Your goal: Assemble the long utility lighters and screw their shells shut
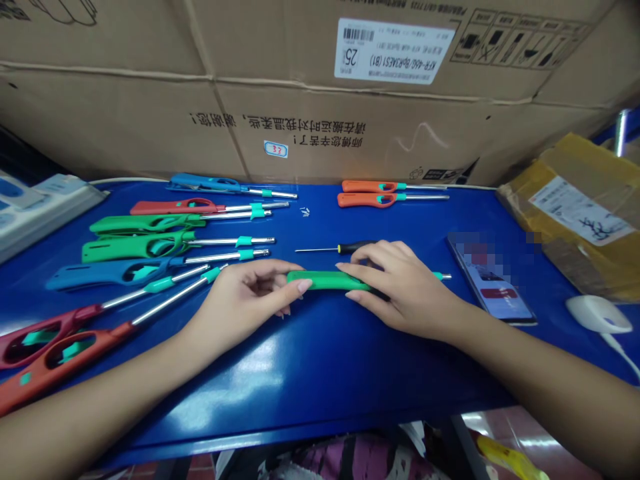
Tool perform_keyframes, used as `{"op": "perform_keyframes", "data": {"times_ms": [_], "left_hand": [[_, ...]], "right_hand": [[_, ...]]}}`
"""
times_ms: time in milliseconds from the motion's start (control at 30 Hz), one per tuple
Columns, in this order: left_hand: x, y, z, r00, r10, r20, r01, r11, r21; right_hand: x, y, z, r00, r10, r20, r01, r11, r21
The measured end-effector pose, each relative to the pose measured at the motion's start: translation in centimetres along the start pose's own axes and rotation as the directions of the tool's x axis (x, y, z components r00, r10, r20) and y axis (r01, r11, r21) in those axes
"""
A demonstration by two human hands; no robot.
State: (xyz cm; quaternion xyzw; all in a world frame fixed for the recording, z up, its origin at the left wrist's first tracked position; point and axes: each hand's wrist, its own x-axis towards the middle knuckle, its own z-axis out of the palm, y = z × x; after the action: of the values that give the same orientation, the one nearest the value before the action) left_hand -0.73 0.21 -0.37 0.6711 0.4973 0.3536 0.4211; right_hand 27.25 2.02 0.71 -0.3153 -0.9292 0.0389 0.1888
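A green lighter (pixel 325 280) is lying flat on a blue desk (pixel 320 373). Its long axis is running left to right, and its thin metal tip (pixel 444 275) is pointing right, sticking out past the right hand (pixel 405 287). The left hand (pixel 250 293) is closing thumb and curled fingers on the handle end, at the lighter's left. The right hand is resting palm down over the lighter's middle with fingers loosely stretched; whether it is gripping underneath cannot be told. A screwdriver (pixel 340 249) is lying just behind the right hand, parallel to the lighter. Rows of other lighters (pixel 150 247) are lying to the left, and a phone (pixel 493 283) to the right.
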Motion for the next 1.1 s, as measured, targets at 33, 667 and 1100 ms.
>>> {"op": "perform_keyframes", "data": {"times_ms": [33,667,1100], "left_hand": [[0.0,-0.2,0.0,1.000,0.017,-0.006,-0.017,0.999,0.030],[-0.5,-0.6,0.1,0.964,0.217,0.151,-0.261,0.866,0.427],[-1.3,-0.6,0.0,0.956,0.231,0.180,-0.289,0.843,0.453]], "right_hand": [[0.0,0.0,-0.1,0.999,0.030,-0.046,-0.029,0.999,0.017],[0.8,3.9,1.5,0.933,0.354,-0.056,-0.345,0.929,0.132],[1.3,4.0,2.2,0.918,0.370,-0.144,-0.336,0.917,0.215]]}}
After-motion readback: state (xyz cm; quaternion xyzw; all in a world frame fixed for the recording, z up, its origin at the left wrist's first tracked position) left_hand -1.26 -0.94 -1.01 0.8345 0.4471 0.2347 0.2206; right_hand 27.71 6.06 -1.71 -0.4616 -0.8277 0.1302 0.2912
